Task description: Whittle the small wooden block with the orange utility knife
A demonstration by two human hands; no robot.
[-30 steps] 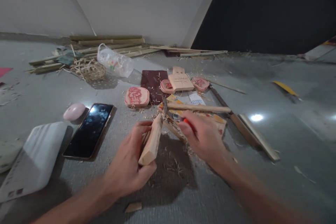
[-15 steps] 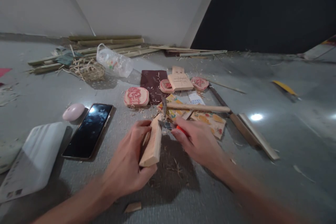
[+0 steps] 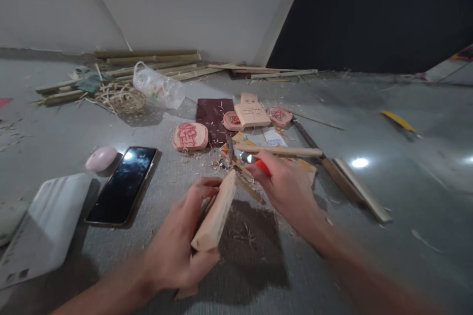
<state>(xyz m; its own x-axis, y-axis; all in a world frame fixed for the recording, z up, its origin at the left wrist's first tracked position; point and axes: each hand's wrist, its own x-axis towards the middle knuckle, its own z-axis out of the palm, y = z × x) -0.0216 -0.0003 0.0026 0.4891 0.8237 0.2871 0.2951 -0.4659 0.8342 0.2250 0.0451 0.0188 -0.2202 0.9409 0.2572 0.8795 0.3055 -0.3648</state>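
Observation:
My left hand (image 3: 185, 236) is closed around a pale wood block (image 3: 215, 214), tilted with its far end pointing up and away. In my right hand (image 3: 290, 187) is a knife with an orange handle (image 3: 263, 167); its blade (image 3: 247, 157) is blurred and stands off the block. Just beyond the block lie a hammer with a pale wooden handle (image 3: 281, 149), loose wood shavings and a patterned card partly hidden by my right hand. Carved wooden stamps with red lines, such as the left one (image 3: 190, 136), sit behind these.
A phone (image 3: 123, 184), a pink oval case (image 3: 101, 158) and a white device (image 3: 48, 226) lie at left. Bamboo lengths (image 3: 148, 57), a woven basket (image 3: 121, 98) and a plastic bottle (image 3: 158, 86) are near the wall. A yellow-handled tool (image 3: 399, 120) lies at right.
The knife has come away from the block's far end, up and forward. My left hand has turned the block slightly, its far end now further right and lower.

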